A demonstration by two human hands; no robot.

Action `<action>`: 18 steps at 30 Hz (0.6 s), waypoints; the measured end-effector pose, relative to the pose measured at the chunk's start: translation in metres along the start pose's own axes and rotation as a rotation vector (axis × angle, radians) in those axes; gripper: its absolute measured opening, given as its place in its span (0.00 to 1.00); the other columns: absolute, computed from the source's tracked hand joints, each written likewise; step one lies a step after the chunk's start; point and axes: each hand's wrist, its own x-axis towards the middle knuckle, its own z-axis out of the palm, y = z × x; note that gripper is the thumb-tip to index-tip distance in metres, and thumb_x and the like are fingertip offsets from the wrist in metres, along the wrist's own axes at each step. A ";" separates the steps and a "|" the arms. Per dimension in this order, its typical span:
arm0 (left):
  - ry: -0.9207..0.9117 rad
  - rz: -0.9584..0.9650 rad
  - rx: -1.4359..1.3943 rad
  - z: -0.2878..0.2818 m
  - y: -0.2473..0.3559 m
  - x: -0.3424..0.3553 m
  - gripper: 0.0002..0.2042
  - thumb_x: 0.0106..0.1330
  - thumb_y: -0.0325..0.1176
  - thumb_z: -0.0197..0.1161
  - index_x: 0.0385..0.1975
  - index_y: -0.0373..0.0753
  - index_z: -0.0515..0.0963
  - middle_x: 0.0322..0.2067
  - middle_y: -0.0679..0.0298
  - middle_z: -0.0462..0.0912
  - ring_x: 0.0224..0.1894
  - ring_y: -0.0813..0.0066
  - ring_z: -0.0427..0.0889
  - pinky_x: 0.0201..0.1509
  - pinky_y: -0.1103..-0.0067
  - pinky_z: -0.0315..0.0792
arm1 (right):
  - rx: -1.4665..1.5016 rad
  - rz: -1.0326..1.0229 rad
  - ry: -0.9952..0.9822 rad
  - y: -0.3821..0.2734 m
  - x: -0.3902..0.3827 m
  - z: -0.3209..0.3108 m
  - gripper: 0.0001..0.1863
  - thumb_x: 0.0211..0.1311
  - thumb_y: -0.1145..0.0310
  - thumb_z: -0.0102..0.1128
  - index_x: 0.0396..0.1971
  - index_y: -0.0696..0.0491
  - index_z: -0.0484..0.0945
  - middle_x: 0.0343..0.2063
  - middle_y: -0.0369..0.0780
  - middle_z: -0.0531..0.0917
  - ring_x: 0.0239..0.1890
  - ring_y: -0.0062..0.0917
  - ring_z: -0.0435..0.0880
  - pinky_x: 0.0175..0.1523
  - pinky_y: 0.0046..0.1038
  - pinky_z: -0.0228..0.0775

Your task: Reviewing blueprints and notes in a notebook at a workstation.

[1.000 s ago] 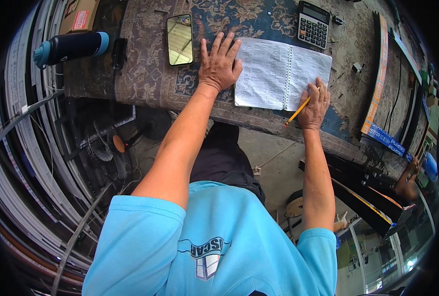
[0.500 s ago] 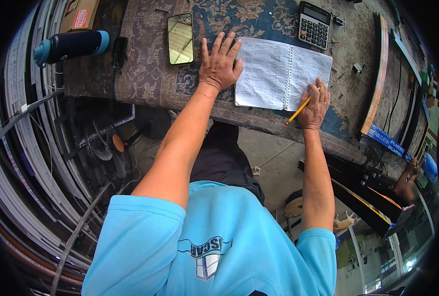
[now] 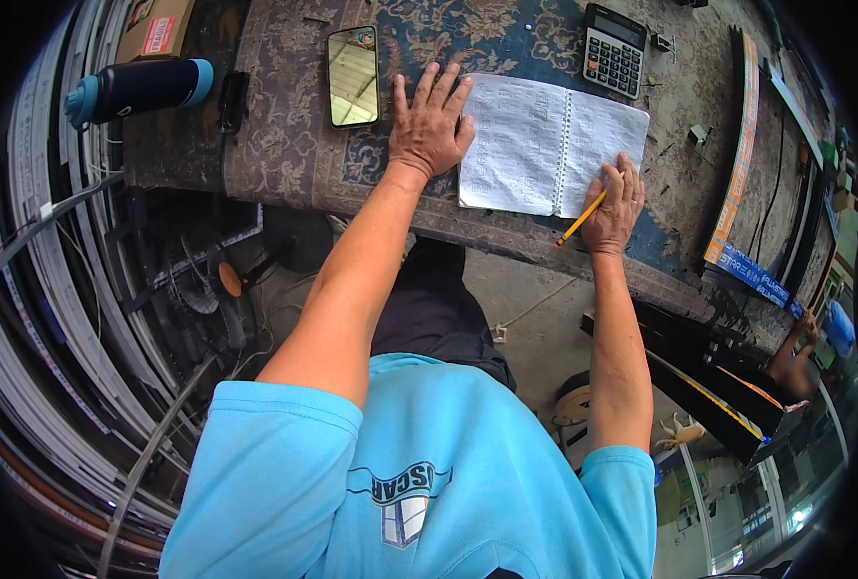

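Observation:
A spiral notebook (image 3: pixel 516 145) lies spread on the carpet-covered table, both pages full of handwriting. My left hand (image 3: pixel 431 121) rests flat with fingers spread, its thumb side at the notebook's left edge. A yellow pencil (image 3: pixel 579 220) is held in my right hand (image 3: pixel 613 207), which rests on the lower right of the right-hand page. The pencil's eraser end points down toward me; its tip is hidden by my fingers. Left of my left hand lies a phone (image 3: pixel 354 77) with a shiny, reflecting screen. Beyond the notebook's right page sits a grey calculator (image 3: pixel 613 50).
A dark blue bottle (image 3: pixel 139 93) lies on its side at the left, near a cardboard box (image 3: pixel 155 29). Long profiles (image 3: pixel 53 289) are stacked along the left. More strips (image 3: pixel 737 145) lie on the table's right. A person (image 3: pixel 793 362) is at the far right.
My hands, the pencil and the notebook stay practically where they were. Only tiny shifts show at the right forearm.

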 end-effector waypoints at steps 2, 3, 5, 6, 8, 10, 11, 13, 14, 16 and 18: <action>0.000 -0.002 -0.001 0.000 -0.001 0.000 0.30 0.69 0.48 0.51 0.71 0.50 0.68 0.74 0.62 0.63 0.78 0.58 0.55 0.79 0.44 0.38 | -0.001 -0.001 -0.001 0.000 0.000 0.001 0.15 0.72 0.60 0.54 0.56 0.43 0.72 0.69 0.41 0.72 0.74 0.38 0.65 0.77 0.48 0.48; -0.001 -0.001 0.003 0.001 -0.001 0.000 0.30 0.69 0.48 0.51 0.71 0.50 0.68 0.74 0.62 0.63 0.78 0.58 0.55 0.79 0.44 0.37 | -0.001 -0.005 0.003 0.000 0.000 0.001 0.15 0.72 0.60 0.54 0.56 0.44 0.72 0.69 0.41 0.72 0.74 0.39 0.65 0.77 0.48 0.48; -0.003 0.002 0.006 0.001 -0.001 0.000 0.30 0.69 0.48 0.51 0.72 0.50 0.68 0.74 0.62 0.63 0.78 0.58 0.55 0.79 0.44 0.37 | -0.004 -0.006 0.008 0.002 -0.001 0.002 0.15 0.72 0.60 0.54 0.56 0.44 0.72 0.69 0.42 0.72 0.74 0.39 0.65 0.77 0.49 0.48; -0.003 0.002 0.003 0.001 0.000 0.000 0.30 0.69 0.48 0.51 0.72 0.50 0.68 0.74 0.62 0.63 0.78 0.58 0.55 0.79 0.44 0.37 | -0.007 -0.009 0.011 0.003 -0.002 0.002 0.16 0.72 0.60 0.54 0.56 0.44 0.72 0.69 0.42 0.71 0.73 0.40 0.65 0.77 0.49 0.48; -0.004 0.002 0.003 0.001 0.000 0.000 0.30 0.69 0.48 0.51 0.72 0.50 0.68 0.74 0.62 0.63 0.78 0.58 0.55 0.79 0.44 0.37 | -0.007 -0.012 0.014 0.002 -0.001 0.002 0.16 0.72 0.61 0.54 0.56 0.44 0.72 0.69 0.42 0.71 0.73 0.40 0.65 0.77 0.49 0.48; -0.005 0.000 0.004 0.001 0.000 0.000 0.30 0.69 0.47 0.51 0.72 0.50 0.68 0.74 0.62 0.63 0.78 0.58 0.55 0.79 0.44 0.37 | -0.008 -0.008 0.006 0.002 -0.001 0.002 0.16 0.72 0.60 0.54 0.56 0.44 0.72 0.70 0.42 0.71 0.73 0.40 0.65 0.77 0.49 0.48; -0.005 0.001 0.004 0.001 0.000 0.000 0.30 0.69 0.47 0.51 0.72 0.50 0.68 0.74 0.62 0.63 0.78 0.58 0.55 0.79 0.44 0.37 | -0.008 -0.007 0.006 0.001 -0.001 0.001 0.16 0.72 0.60 0.54 0.56 0.44 0.72 0.70 0.42 0.71 0.73 0.40 0.65 0.77 0.49 0.48; 0.001 0.002 0.000 0.001 -0.001 0.000 0.30 0.69 0.47 0.51 0.72 0.50 0.68 0.74 0.63 0.63 0.78 0.58 0.55 0.79 0.44 0.37 | 0.002 -0.006 0.011 0.000 0.000 0.001 0.16 0.71 0.61 0.55 0.56 0.44 0.72 0.69 0.41 0.71 0.74 0.39 0.65 0.77 0.49 0.48; 0.001 0.003 0.001 0.001 -0.001 0.000 0.30 0.69 0.47 0.51 0.72 0.50 0.68 0.74 0.63 0.63 0.78 0.58 0.55 0.79 0.44 0.37 | 0.002 -0.006 0.011 0.000 0.000 0.001 0.16 0.71 0.61 0.55 0.56 0.44 0.72 0.69 0.41 0.71 0.74 0.39 0.65 0.77 0.49 0.48; 0.005 0.005 0.008 0.001 -0.001 0.000 0.30 0.69 0.47 0.51 0.72 0.50 0.68 0.74 0.63 0.63 0.78 0.58 0.55 0.79 0.44 0.37 | -0.003 -0.007 0.014 0.000 0.000 0.000 0.16 0.71 0.61 0.55 0.56 0.43 0.72 0.69 0.40 0.71 0.74 0.38 0.65 0.77 0.48 0.48; 0.005 0.005 0.005 0.001 -0.001 0.000 0.30 0.69 0.47 0.51 0.72 0.50 0.68 0.74 0.62 0.63 0.78 0.58 0.56 0.79 0.44 0.37 | -0.003 -0.006 0.011 -0.001 0.001 0.000 0.16 0.71 0.61 0.55 0.56 0.43 0.71 0.69 0.40 0.71 0.74 0.38 0.65 0.77 0.48 0.48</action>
